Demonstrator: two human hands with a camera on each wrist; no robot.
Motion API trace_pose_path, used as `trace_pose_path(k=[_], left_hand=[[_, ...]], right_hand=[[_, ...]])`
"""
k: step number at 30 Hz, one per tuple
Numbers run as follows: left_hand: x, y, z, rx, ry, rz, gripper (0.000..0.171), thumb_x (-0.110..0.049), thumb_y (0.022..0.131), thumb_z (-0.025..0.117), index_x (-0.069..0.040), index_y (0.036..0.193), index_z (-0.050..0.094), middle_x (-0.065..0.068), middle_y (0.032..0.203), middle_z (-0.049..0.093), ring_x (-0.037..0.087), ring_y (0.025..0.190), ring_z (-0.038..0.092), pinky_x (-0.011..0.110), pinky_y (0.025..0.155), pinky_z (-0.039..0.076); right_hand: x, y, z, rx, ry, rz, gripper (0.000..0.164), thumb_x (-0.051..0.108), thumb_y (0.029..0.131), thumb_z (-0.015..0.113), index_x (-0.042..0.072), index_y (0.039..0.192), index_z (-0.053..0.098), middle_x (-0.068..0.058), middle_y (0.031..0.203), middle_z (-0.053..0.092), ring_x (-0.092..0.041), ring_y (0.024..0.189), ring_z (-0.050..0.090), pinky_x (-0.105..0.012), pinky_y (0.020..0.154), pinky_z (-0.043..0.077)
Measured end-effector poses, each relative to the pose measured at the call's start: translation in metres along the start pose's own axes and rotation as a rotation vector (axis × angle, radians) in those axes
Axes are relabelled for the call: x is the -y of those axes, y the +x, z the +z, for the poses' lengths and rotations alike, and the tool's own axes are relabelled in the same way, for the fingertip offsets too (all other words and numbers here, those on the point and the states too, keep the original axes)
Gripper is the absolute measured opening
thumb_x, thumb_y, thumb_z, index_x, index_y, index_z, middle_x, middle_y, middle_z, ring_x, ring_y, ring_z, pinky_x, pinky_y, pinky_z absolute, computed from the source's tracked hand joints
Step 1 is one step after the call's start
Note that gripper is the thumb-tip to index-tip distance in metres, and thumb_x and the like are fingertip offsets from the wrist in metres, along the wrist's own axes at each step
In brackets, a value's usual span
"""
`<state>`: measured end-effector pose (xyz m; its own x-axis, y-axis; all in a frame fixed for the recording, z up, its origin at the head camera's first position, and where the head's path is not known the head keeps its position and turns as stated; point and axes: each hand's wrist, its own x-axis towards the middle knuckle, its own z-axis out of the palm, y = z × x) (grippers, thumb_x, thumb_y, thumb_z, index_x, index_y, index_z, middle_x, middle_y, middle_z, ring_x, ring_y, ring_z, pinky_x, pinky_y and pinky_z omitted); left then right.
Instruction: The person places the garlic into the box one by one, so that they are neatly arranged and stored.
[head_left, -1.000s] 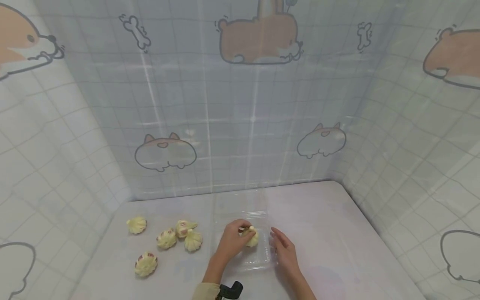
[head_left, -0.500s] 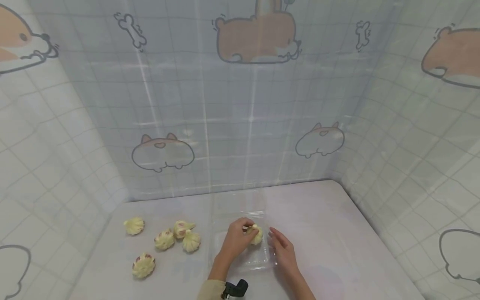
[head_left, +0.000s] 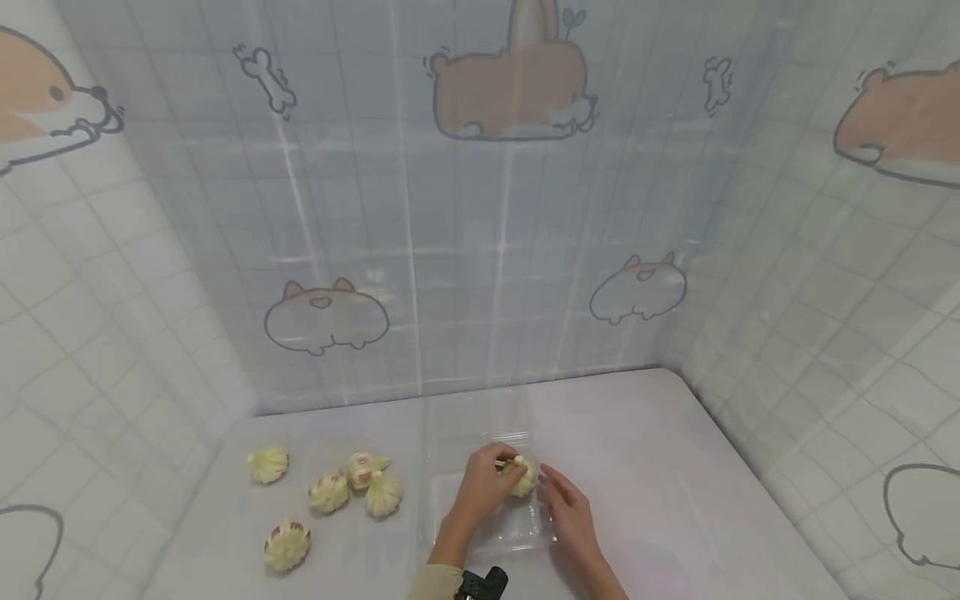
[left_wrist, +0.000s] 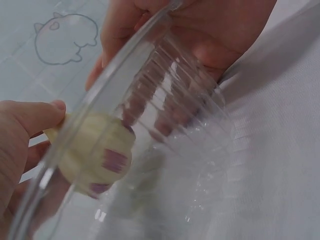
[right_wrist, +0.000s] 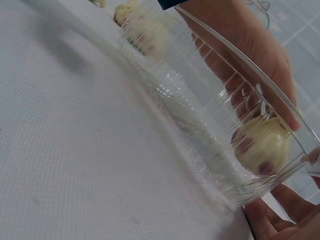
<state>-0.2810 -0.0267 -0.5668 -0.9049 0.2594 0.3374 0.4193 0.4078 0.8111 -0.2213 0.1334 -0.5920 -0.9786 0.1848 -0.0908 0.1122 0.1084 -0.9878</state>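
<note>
At the near edge, a pale sleeve (head_left: 437, 582) and a black wrist camera (head_left: 483, 583) sit on the left wrist. On the left of the worktop (head_left: 637, 454), five bulbs lie loose: the nearest bulb (head_left: 287, 547) alone, then a group of three with a left bulb (head_left: 329, 492), a right bulb (head_left: 383, 495) and a far bulb (head_left: 365, 469), close together, and well apart from them the farthest bulb (head_left: 268, 464), its neck to the left. Mid-worktop stands a clear plastic box (head_left: 508, 527), its lid (head_left: 477, 415) folded open on the far side. The box's ribbed right wall stands between the held garlic and the other hand. Behind rises a tiled-pattern curtain (head_left: 465, 250) with cartoon dogs and bones.

The held garlic bulb (head_left: 524, 478) is inside the box, toward the right wall — cream-yellow, ribbed, with purple patches and a stubby stem. Whether it touches the box floor I cannot tell.

The left hand (head_left: 480, 486) reaches over the box from the near side and pinches this bulb near its stem, between thumb and fingers. The right hand (head_left: 572, 508) is just outside the right wall, fingers loosely extended and gripping nothing — whether they touch the plastic is unclear.
</note>
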Motion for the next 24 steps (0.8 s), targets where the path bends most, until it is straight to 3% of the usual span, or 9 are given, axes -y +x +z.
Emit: trace_pose_path(k=[4,12,24], left_hand=[[0.0011,0.0022,0.0037,-0.002,-0.001,0.004,0.016,-0.021,0.086,0.075,-0.010,0.097,0.068,-0.001,0.096,0.068,0.017,0.091,0.065,0.032,0.077,0.055],[0.0035,0.0009,0.0073,0.007,0.005,-0.051,0.016,-0.025,0.087,0.075,-0.014,0.097,0.068,-0.007,0.096,0.066,0.012,0.091,0.063,0.031,0.077,0.053],[0.0049,-0.0016,0.0063,0.002,0.018,-0.046,0.016,-0.023,0.087,0.074,-0.013,0.098,0.069,-0.006,0.097,0.066,0.013,0.092,0.063,0.031,0.078,0.054]], right_hand=[[-0.0020,0.0006,-0.0006,-0.003,0.012,-0.012,0.037,0.018,0.101,0.050,0.009,0.136,0.055,-0.017,0.133,0.057,-0.031,0.114,0.058,-0.037,0.085,0.051],[-0.0041,-0.0021,-0.0033,0.018,0.035,-0.036,0.038,0.018,0.102,0.049,0.007,0.138,0.053,-0.019,0.133,0.056,-0.031,0.110,0.061,-0.037,0.083,0.051],[-0.0066,-0.0006,-0.0002,0.009,0.029,-0.032,0.037,0.017,0.102,0.049,0.007,0.137,0.054,-0.019,0.133,0.056,-0.029,0.107,0.062,-0.033,0.079,0.051]])
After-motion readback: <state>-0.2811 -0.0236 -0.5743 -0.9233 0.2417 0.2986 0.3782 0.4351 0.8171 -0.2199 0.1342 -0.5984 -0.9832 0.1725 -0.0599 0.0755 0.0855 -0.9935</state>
